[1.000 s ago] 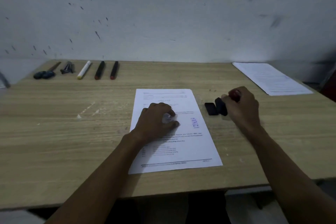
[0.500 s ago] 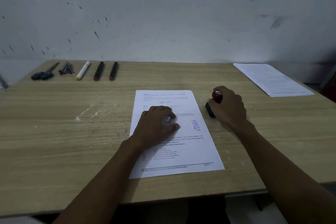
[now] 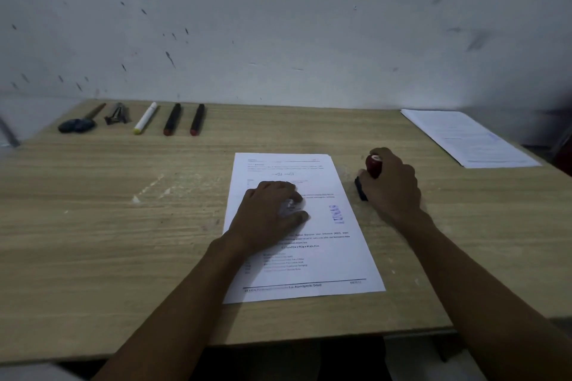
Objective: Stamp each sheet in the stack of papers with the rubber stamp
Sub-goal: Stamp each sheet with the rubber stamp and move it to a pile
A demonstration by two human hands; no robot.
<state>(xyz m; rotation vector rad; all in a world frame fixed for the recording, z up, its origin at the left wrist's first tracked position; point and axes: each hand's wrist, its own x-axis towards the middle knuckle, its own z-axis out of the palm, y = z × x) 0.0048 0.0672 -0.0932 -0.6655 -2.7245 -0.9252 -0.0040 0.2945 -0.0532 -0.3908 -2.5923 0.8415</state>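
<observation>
Lowest in the frame, two bare forearms reach up over the near edge of the wooden table. At centre, the left hand rests on the printed sheet, fingers curled with the tips pressing the paper; a blue stamp mark sits just right of it. Right of the sheet, the right hand grips the rubber stamp by its red handle, its dark base down on the table. Farther back, a stack of papers lies at upper right. Along the far left edge lie scissors, a dark clip-like tool, a white marker and two black markers.
</observation>
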